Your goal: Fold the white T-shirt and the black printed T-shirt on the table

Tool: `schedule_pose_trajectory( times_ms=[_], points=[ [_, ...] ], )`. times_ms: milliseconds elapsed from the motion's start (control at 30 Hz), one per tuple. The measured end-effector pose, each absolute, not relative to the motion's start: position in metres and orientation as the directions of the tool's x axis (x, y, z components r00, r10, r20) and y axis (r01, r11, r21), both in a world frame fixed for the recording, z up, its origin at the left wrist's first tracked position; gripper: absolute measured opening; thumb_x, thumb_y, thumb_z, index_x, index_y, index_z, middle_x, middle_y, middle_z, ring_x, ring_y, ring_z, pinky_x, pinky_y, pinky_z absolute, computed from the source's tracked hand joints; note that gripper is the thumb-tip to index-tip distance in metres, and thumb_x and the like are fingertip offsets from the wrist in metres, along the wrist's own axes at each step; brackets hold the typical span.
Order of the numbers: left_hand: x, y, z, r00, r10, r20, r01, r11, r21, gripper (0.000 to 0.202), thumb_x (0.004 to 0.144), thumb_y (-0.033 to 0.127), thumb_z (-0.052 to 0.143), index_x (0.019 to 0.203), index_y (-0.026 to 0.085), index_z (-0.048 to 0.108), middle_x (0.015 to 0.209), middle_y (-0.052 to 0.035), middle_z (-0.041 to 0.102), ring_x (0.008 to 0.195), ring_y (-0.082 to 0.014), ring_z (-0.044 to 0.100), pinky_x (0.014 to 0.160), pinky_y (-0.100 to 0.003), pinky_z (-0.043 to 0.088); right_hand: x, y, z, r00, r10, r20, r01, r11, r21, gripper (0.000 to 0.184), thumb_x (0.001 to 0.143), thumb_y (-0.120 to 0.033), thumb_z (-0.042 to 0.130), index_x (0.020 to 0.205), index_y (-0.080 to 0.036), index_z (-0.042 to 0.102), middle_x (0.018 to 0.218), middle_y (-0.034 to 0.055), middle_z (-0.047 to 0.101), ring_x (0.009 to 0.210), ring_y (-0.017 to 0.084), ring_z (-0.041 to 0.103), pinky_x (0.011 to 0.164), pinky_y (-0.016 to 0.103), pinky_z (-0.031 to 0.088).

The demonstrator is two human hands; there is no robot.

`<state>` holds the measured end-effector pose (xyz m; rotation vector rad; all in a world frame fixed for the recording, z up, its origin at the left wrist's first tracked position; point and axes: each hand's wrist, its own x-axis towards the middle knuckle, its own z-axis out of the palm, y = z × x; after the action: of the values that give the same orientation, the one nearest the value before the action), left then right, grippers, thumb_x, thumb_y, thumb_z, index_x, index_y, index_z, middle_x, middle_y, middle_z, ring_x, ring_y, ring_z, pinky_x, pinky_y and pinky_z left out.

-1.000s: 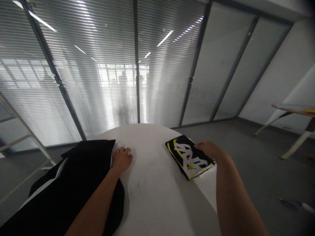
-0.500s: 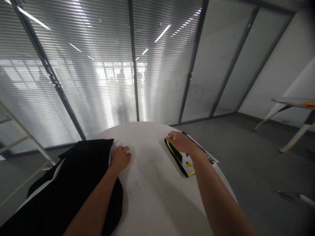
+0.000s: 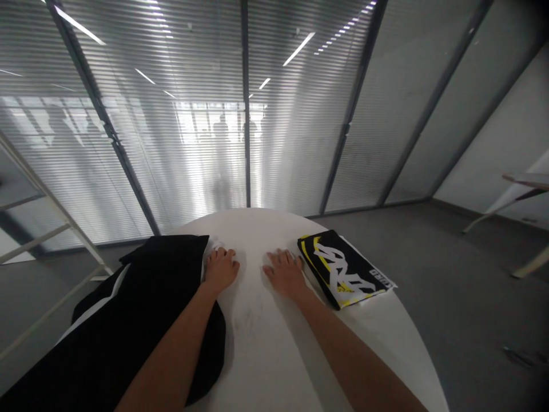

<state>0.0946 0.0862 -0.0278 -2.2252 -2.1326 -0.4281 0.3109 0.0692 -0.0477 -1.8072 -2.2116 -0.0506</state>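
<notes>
My left hand [image 3: 221, 269] rests at the edge of a black cloth garment [image 3: 150, 297] with a white stripe, its fingers bent but apart. A small crumpled white bit shows by its fingertips; whether the hand touches it I cannot tell. The garment spreads over the left side of a round white table [image 3: 257, 343] and hangs past its edge. My right hand [image 3: 285, 274] is open, palm down above or on the tabletop, fingers spread. Just right of it lies a folded black, yellow and white printed cloth [image 3: 343, 266] with bold lettering.
A pale metal ladder-like frame [image 3: 60, 212] stands at the left. Glass partitions with blinds [image 3: 197, 171] rise behind the table. Another table [image 3: 527, 183] is at the far right, and a dark item [image 3: 518, 357] lies on the grey floor.
My right hand has moved left off the folded printed cloth to the middle of the table. My left hand stays by the black garment. The whole view has shifted slightly.
</notes>
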Motion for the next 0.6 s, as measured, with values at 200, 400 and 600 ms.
schedule_pose_trajectory(
  times_ms=[200,400,600],
  points=[
    [0.09,0.083,0.001,0.077,0.985,0.157,0.947,-0.122,0.298,0.032,0.09,0.03,0.045,0.11,0.021,0.068,0.111,-0.0101,0.065,0.107,-0.0227,0.059,0.095,-0.035,0.042,0.31,0.075,-0.047,-0.139,0.958,0.252,0.971,0.182,-0.154,0.05,0.095,-0.052,0.042,0.139,-0.031,0.049,0.149,0.0111,0.042,0.137,0.032,0.032,0.108,0.057,0.018],
    [0.051,0.056,0.048,-0.037,0.993,0.11,0.945,-0.001,0.328,0.032,0.089,0.03,0.04,0.098,0.017,0.068,0.101,-0.013,0.07,0.096,-0.0245,0.066,0.088,-0.035,0.046,0.314,0.075,-0.046,-0.14,0.949,0.281,0.952,0.207,-0.225,0.045,0.088,-0.044,0.053,0.13,-0.027,0.057,0.145,0.0104,0.048,0.135,0.03,0.036,0.108,0.053,0.021],
    [-0.046,-0.006,0.047,-0.448,0.892,0.057,0.89,0.439,0.119,0.053,0.088,0.052,0.035,0.105,0.012,0.065,0.107,-0.0246,0.067,0.103,-0.041,0.063,0.085,-0.052,0.046,0.321,0.066,-0.033,-0.174,0.931,0.32,0.9,0.282,-0.332,0.033,0.08,-0.017,0.051,0.11,-0.021,0.065,0.118,0.0058,0.066,0.114,0.021,0.054,0.104,0.037,0.029]
  ],
)
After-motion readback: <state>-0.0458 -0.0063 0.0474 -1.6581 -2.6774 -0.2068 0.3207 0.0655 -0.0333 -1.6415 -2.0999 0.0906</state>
